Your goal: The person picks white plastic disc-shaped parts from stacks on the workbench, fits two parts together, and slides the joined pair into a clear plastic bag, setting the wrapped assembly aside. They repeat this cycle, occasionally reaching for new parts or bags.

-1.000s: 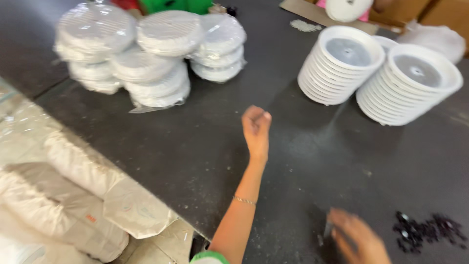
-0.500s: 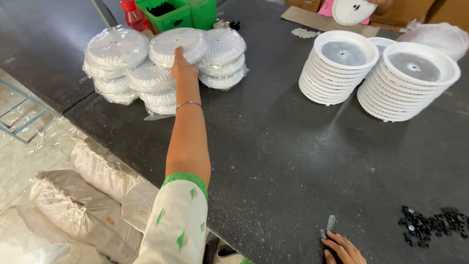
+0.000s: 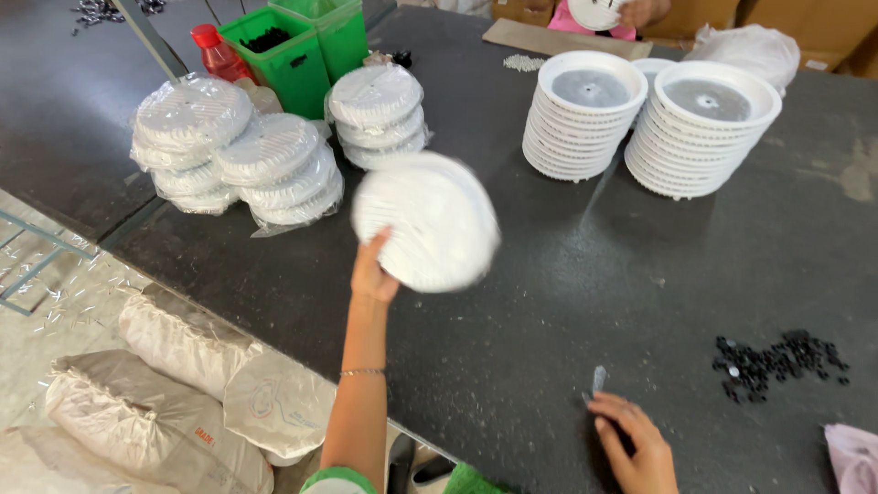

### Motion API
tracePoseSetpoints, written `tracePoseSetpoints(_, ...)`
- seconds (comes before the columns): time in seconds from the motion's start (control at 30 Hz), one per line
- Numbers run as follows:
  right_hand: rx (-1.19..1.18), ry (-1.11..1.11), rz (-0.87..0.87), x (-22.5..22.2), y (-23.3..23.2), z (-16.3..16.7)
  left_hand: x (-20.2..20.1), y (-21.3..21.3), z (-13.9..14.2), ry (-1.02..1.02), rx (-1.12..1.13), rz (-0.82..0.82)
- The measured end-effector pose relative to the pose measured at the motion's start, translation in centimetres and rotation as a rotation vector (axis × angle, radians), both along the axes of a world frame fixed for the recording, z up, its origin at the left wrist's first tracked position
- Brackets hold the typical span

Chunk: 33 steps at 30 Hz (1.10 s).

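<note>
Gripping a wrapped bundle of white discs [image 3: 426, 221] by its lower left edge, my left hand [image 3: 373, 273] is pinching it between thumb and fingers and holding it up above the dark table [image 3: 512, 302], tilted so its flat face is turned toward me; the bundle is blurred, so I am judging it to be in motion. My right hand [image 3: 636, 444] is resting low on the table near me, fingers curled and pressing down beside a small grey tool [image 3: 597, 379], though I cannot tell whether it is actually pinching it. To handle this well, I am thinking the grip on the slick plastic wrap should be firm and close to the rim, and the bundle kept clear of the other wrapped bundles [image 3: 238, 151] standing well apart at the far left.

Farther off, two stacks of white round housings [image 3: 649, 123] are standing side by side, and a scatter of small black parts [image 3: 777, 364] is lying to the right of my right hand. Green bins [image 3: 302, 50] and a red bottle [image 3: 218, 53] are sitting at the far edge. Pale filled sacks [image 3: 174, 384] are lying on the floor beside the table, and another person's hand [image 3: 636, 11] is working at the far side
</note>
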State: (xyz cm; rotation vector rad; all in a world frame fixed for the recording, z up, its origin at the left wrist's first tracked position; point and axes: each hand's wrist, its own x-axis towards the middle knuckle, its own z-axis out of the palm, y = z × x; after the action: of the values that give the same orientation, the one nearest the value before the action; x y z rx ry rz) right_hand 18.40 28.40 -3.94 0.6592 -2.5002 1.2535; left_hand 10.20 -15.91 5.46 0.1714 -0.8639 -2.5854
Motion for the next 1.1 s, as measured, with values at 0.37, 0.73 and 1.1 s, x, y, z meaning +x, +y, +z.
tracePoseSetpoints(0.37, -0.502, -0.106, 0.014, -1.2, -4.6, 12.3, 7.1, 22.3, 0.5, -0.041, -0.971, 0.145)
tracePoseSetpoints(0.73, -0.441, -0.27, 0.255, -1.8, -1.8, 14.8, 9.8, 24.7, 5.4, 0.072, -1.217, -0.046)
tracePoseSetpoints(1.1, -0.391, -0.159, 0.101, 0.4, -3.1, 16.8, 9.1, 23.6, 6.8, -0.011, -1.197, -0.035)
